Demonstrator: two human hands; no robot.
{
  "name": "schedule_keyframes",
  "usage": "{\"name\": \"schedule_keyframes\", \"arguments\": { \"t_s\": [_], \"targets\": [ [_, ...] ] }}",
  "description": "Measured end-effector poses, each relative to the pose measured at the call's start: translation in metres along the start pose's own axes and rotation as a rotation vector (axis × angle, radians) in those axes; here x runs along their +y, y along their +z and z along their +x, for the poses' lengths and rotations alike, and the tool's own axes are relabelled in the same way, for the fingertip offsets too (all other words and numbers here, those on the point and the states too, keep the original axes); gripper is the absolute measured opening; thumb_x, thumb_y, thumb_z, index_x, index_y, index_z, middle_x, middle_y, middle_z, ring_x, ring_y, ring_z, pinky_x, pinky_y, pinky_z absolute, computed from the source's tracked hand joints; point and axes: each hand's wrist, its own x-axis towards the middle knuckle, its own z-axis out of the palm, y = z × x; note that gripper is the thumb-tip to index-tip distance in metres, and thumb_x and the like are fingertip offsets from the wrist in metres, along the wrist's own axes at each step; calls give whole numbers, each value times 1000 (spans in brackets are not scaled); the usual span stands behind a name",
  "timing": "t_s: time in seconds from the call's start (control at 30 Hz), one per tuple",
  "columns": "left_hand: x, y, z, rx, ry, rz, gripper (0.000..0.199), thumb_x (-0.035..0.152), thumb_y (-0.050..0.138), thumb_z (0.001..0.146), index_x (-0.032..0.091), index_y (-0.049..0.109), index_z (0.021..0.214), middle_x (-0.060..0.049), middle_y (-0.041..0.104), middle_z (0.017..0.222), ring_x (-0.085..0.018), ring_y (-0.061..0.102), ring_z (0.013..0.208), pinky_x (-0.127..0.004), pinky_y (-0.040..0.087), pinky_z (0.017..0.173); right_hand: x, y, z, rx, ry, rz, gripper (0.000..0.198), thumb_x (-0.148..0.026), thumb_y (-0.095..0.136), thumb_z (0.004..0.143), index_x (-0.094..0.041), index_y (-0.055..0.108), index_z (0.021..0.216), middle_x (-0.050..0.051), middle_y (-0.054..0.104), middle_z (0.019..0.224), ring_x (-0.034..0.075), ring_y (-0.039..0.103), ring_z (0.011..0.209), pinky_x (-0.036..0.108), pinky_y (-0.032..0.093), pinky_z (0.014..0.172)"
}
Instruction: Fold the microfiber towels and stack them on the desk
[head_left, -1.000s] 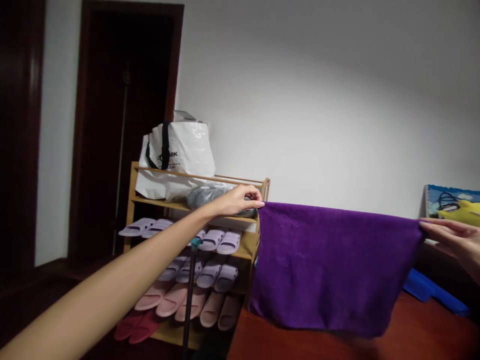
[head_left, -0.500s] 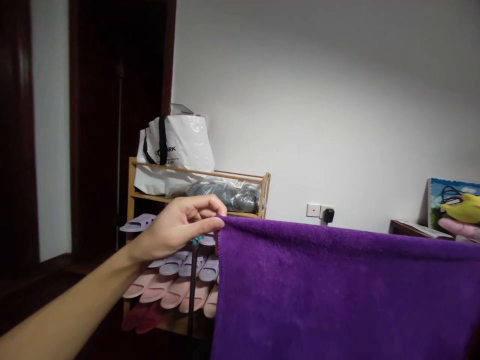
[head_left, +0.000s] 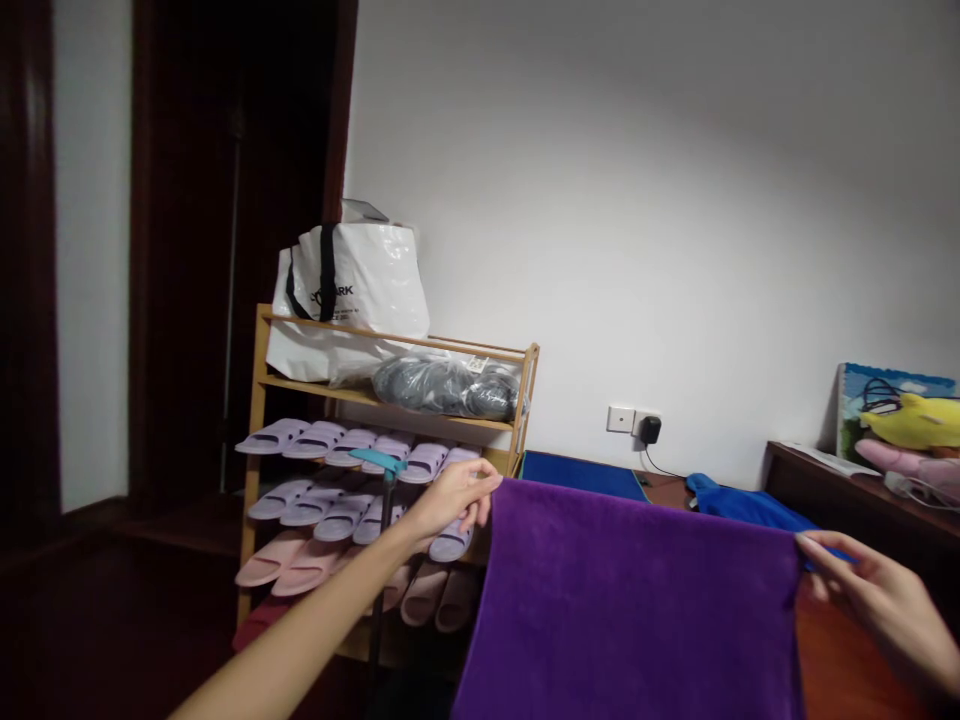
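A purple towel (head_left: 637, 610) hangs stretched between my two hands, its top edge nearly straight and sloping down to the right. My left hand (head_left: 459, 492) pinches the upper left corner between thumb and fingertips. At the upper right corner, my right hand (head_left: 874, 590) pinches the cloth the same way. The towel's lower part runs out of the bottom of the view. Behind it, a folded blue cloth (head_left: 581, 476) lies on the reddish-brown table (head_left: 847, 650), and a crumpled blue cloth (head_left: 757, 505) lies farther right.
A wooden shoe rack (head_left: 259, 400) with several lilac slippers (head_left: 341, 512) and pink slippers (head_left: 274, 560) stands left. On its top are a white bag (head_left: 375, 275) and plastic-wrapped grey items (head_left: 442, 385). A blue-topped pole (head_left: 386, 520) stands before it. A yellow plush toy (head_left: 919, 418) sits far right.
The towel and my left hand have moved lower and farther away, with the left hand shifting right. My right hand has come into view, and the table with blue cloths now shows behind the towel.
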Motion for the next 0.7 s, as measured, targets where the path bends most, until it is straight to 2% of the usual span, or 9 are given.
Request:
{"name": "schedule_keyframes", "arguments": {
  "t_s": [0.1, 0.2, 0.33, 0.5, 0.7],
  "targets": [
    [-34, 20, 34, 136, -113, 49, 36, 55, 50, 83, 19, 45, 81, -2, 67, 62, -7, 48, 33, -15, 22, 34, 27, 26, 24, -194, 114, 75, 48, -55, 72, 57, -18, 61, 83, 5, 64, 67, 12, 50, 47, 22, 35, 40],
    [-64, 36, 63, 160, -184, 114, 32, 49, 49, 86, 19, 43, 77, -3, 67, 60, -7, 46, 30, -16, 22, 34, 61, 52, 48, -196, 221, 141, 52, -52, 73, 55, -15, 56, 88, 9, 68, 81, 17, 63, 64, 22, 43, 50],
    [-96, 47, 86, 178, -244, 272, 27, 38, 50, 87, 18, 45, 69, 1, 61, 47, -8, 40, 27, -18, 29, 37, 103, 80, 68, -180, 291, 102, 53, -52, 70, 53, -14, 52, 86, 12, 68, 80, 20, 65, 70, 22, 45, 52],
    [-122, 50, 100, 186, -253, 512, 25, 35, 57, 84, 18, 53, 66, 3, 60, 47, -15, 61, 55, -22, 42, 59, 146, 103, 83, -207, 317, 23, 50, -54, 63, 56, -15, 51, 84, 13, 68, 82, 20, 66, 72, 24, 47, 54],
    [-138, 53, 117, 191, -269, 761, 12, 26, 55, 86, 19, 60, 79, -4, 69, 78, -21, 66, 81, -27, 44, 68, 178, 122, 112, -231, 247, -165, 44, -58, 47, 62, -18, 49, 78, 12, 67, 79, 21, 66, 71, 28, 51, 58]
  ]
}}
